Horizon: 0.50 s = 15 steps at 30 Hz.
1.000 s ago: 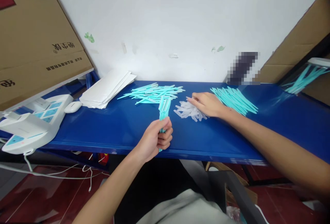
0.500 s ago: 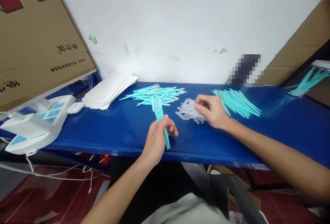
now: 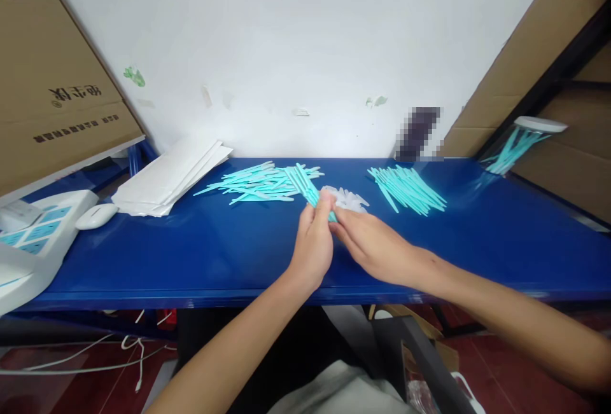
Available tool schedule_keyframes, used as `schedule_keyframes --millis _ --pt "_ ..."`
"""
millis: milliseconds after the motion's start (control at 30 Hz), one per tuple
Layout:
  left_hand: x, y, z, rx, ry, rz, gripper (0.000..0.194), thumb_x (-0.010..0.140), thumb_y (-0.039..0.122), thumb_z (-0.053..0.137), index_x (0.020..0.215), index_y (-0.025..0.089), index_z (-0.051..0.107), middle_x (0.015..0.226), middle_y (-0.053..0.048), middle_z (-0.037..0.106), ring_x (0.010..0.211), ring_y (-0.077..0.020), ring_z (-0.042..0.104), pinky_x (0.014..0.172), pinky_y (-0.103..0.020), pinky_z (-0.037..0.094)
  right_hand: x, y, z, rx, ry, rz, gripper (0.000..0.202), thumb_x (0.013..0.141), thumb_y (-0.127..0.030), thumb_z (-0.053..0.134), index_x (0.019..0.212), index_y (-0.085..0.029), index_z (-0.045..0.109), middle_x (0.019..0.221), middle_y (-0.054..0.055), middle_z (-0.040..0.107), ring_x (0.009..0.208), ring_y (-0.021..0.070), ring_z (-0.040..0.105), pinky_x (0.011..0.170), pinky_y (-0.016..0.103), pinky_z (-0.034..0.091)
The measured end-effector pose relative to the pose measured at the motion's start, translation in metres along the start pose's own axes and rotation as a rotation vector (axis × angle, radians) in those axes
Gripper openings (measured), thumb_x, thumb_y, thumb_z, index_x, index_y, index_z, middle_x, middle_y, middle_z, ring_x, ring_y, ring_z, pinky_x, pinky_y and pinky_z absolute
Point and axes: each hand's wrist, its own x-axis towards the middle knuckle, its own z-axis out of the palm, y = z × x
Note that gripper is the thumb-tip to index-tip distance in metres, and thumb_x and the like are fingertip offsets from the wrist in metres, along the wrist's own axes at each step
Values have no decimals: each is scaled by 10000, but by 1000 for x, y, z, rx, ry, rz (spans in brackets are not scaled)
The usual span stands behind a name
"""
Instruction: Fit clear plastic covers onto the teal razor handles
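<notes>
My left hand (image 3: 315, 236) is closed around a few slim teal plastic sticks (image 3: 301, 183), their upper ends fanned and pointing up and left. My right hand (image 3: 372, 242) meets it at the sticks' lower end, fingers pinched together; what lies between those fingertips is hidden. Just behind the hands is a pile of small translucent plastic pieces (image 3: 351, 199), partly covered. A loose heap of teal sticks (image 3: 252, 182) lies at the back left. Further right, another group of teal sticks (image 3: 408, 188) lies roughly side by side.
Everything rests on a blue table (image 3: 229, 248) against a white wall. White flat sheets or envelopes (image 3: 167, 175), a white mouse-like object (image 3: 97, 216) and a power strip (image 3: 52, 229) are at left. A clear lidded container (image 3: 518, 147) with teal sticks stands right. Cardboard (image 3: 62, 83) rises at left.
My right hand has left the translucent pieces and come left to my left hand. The held sticks now tilt more to the left. The view has shifted right.
</notes>
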Motion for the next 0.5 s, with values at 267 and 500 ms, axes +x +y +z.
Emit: schedule_keyframes --millis 267,500 --pt "15 19 -29 452 -216 -6 395 1011 460 458 1348 279 560 1312 -95 586 1155 -240 626 907 -363 528 -23 97 -67 -299 -89 500 367 1056 -404 306 746 -240 414 726 68 621 630 211 560 634 337 393" --pt "61 40 -115 1571 -69 636 436 1015 374 402 1349 166 590 1393 -206 483 1313 -392 464 1069 -597 420 -21 157 -100 -450 -386 666 411 1043 -238 324 661 -205 471 843 171 684 739 217 615 713 336 401"
